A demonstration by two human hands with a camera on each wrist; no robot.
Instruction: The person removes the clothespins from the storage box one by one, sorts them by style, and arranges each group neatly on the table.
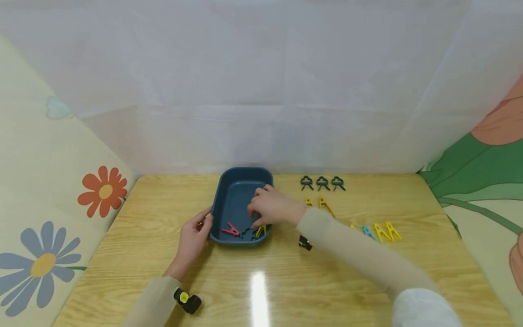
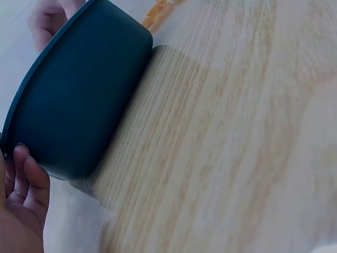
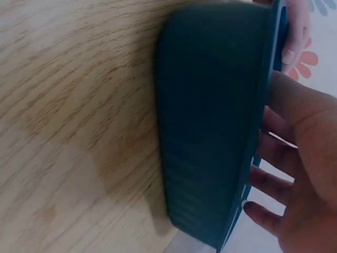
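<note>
A dark blue plastic bin point(image 1: 234, 181) stands on the wooden table, with a red clothespin point(image 1: 231, 229), a dark clip point(image 1: 247, 234) and a yellow clothespin point(image 1: 261, 230) inside near its front wall. At the bin's left side, my left hand point(image 1: 192, 238) grips the rim, thumb on top and fingers against the outer wall point(image 2: 73, 105). My right hand point(image 1: 274, 206) reaches over the right rim into the bin. Its fingers are spread and loosely bent above the clips, with nothing visible between them. In the right wrist view these fingers point(image 3: 274, 153) dip behind the rim.
Right of the bin, three dark clips point(image 1: 322, 183) line up at the table's back. Below them lie orange-yellow clothespins point(image 1: 325, 206), partly behind my right arm. Farther right is a row of yellow clothespins point(image 1: 386, 232) and a blue clothespin point(image 1: 368, 232). A white sheet point(image 1: 253, 91) hangs behind.
</note>
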